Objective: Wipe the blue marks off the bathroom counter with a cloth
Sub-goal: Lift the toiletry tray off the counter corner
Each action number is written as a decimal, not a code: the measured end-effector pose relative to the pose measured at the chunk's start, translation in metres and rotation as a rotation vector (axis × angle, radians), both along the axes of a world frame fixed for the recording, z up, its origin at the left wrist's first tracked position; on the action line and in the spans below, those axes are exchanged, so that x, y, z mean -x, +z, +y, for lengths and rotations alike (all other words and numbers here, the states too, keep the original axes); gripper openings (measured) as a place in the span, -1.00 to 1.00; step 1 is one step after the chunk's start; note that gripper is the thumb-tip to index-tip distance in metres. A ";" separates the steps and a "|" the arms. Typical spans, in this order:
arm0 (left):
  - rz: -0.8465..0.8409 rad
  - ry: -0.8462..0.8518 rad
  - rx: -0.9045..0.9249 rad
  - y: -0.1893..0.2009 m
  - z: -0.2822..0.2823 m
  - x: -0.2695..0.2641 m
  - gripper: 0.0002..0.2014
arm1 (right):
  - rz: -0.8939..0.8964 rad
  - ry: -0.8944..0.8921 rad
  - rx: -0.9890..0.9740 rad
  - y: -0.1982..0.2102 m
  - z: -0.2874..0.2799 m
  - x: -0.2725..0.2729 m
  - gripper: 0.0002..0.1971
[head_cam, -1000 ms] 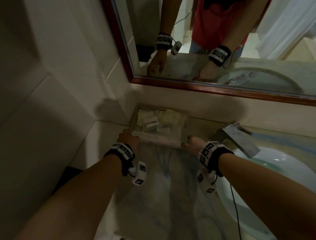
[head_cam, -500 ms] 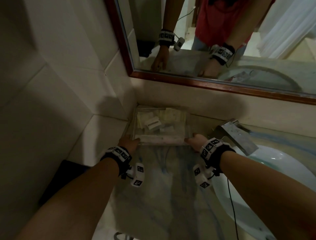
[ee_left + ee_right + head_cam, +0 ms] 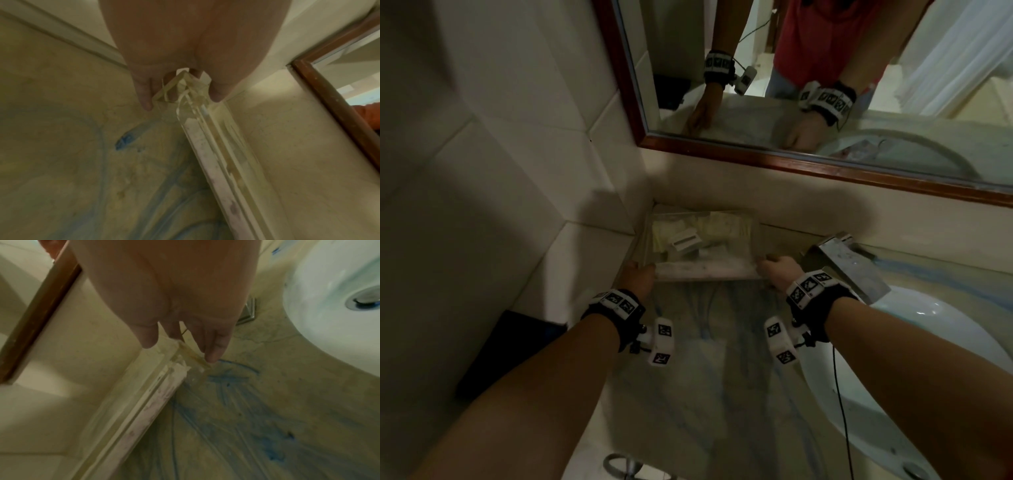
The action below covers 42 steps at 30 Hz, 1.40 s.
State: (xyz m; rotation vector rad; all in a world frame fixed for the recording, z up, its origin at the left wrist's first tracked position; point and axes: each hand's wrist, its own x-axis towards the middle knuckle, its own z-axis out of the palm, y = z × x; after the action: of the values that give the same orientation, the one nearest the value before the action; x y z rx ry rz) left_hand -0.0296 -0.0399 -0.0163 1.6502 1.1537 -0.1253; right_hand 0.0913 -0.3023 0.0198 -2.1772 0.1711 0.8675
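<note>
Blue marks [image 3: 709,329] streaked the tabletop [image 3: 688,394], lying on the near side of a clear tray [image 3: 702,270] and running up to its front edge; denser smears showed in both wrist views [image 3: 228,379] [image 3: 125,141]. Left hand [image 3: 637,277] gripped the tray's near left corner, fingers [image 3: 145,99] below and thumb on the other side. Right hand [image 3: 779,270] pinched the near right corner, fingers [image 3: 216,352] curled round the edge. Tray held pale packets [image 3: 702,229]. Right of the tray: metal faucet [image 3: 846,263], white sink [image 3: 914,342]. Beyond the tray: mirror [image 3: 825,164] on the wall. No cloth seen.
</note>
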 end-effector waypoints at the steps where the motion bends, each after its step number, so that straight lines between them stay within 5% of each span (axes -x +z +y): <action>1: -0.019 0.011 0.009 0.003 -0.002 0.001 -0.33 | 0.011 -0.019 -0.013 0.001 -0.001 0.001 -0.64; 4: -0.031 0.042 0.055 0.008 -0.006 0.005 -0.35 | 0.069 -0.099 -0.086 0.004 -0.004 0.003 -0.61; 8: -0.045 0.057 0.110 0.027 -0.014 0.012 -0.72 | 0.105 -0.159 -0.164 0.015 -0.008 0.002 -0.49; 11: -0.035 0.063 0.117 0.040 -0.018 0.020 -0.46 | 0.104 -0.175 -0.200 0.025 -0.012 0.003 -0.46; 15: -0.039 0.089 0.124 0.065 -0.021 0.042 -0.44 | 0.108 -0.138 -0.241 0.054 -0.012 0.015 -0.51; 23: -0.072 0.224 0.151 0.106 -0.028 0.104 -0.70 | 0.134 0.145 -0.131 0.096 0.005 0.028 -0.64; 28: -0.085 0.366 0.136 0.115 -0.024 0.150 -0.58 | 0.075 0.345 -0.124 0.100 0.034 0.041 -0.74; 33: -0.068 0.487 0.159 0.132 -0.029 0.191 -0.71 | 0.030 0.559 -0.017 0.107 0.066 0.066 -0.50; 42: -0.090 0.610 0.122 0.143 -0.029 0.215 -0.61 | 0.021 0.584 -0.076 0.104 0.105 0.065 -0.50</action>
State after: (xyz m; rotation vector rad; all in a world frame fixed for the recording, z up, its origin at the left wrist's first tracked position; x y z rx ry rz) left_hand -0.2444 -0.0689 0.1271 1.1276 1.4951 0.2602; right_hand 0.0267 -0.1975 0.1243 -2.1725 -0.5055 1.1883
